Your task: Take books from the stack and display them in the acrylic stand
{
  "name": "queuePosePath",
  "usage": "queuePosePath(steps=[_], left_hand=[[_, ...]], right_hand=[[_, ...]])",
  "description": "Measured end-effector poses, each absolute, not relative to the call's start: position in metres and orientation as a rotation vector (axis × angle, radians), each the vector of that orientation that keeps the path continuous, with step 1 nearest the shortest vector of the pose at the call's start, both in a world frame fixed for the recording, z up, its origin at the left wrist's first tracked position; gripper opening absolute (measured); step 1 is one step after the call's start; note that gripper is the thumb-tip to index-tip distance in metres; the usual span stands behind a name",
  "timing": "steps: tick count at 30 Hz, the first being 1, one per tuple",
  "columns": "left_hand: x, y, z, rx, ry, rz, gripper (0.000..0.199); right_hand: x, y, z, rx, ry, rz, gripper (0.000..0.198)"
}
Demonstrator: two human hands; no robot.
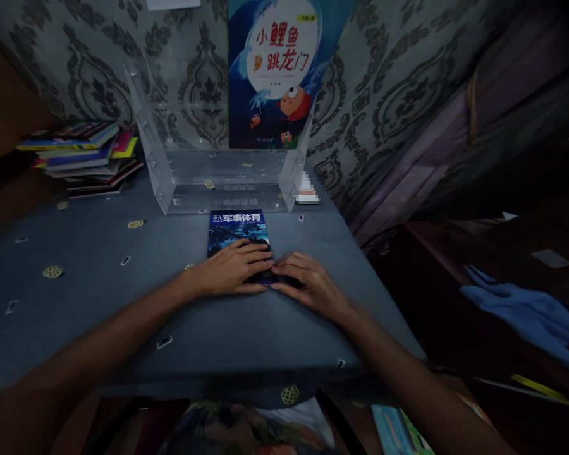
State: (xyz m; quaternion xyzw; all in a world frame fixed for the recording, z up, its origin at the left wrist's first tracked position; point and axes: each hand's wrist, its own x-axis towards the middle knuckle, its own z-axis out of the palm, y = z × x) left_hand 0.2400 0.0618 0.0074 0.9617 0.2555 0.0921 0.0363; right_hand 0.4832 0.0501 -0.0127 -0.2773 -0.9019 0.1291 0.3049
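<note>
A small dark-blue magazine (239, 229) with white Chinese lettering on its cover lies flat on the table, in front of a clear plastic book stand. My left hand (234, 268) rests across the lower half of the cover, its fingers stretched out to the right and the palm down. At the magazine's lower right corner is my right hand (308, 281), fingers bent and brought together with the thumb on the edge. The fingertips of both hands nearly meet there. Much of the cover's lower part is hidden under my hands.
The clear stand (222, 167) holds an upright blue picture book (277, 76) on its right side. A pile of books (88, 155) sits at the back left of the patterned tablecloth (99, 291). The table's right edge drops off beside a blue cloth (521, 309).
</note>
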Motion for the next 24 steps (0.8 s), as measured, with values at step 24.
queuePosePath(steps=[24], left_hand=[[0.253,0.002,0.008,3.224,1.014,0.208,0.032]], right_hand=[[0.482,0.043,-0.014,-0.648,-2.391,0.186,0.012]])
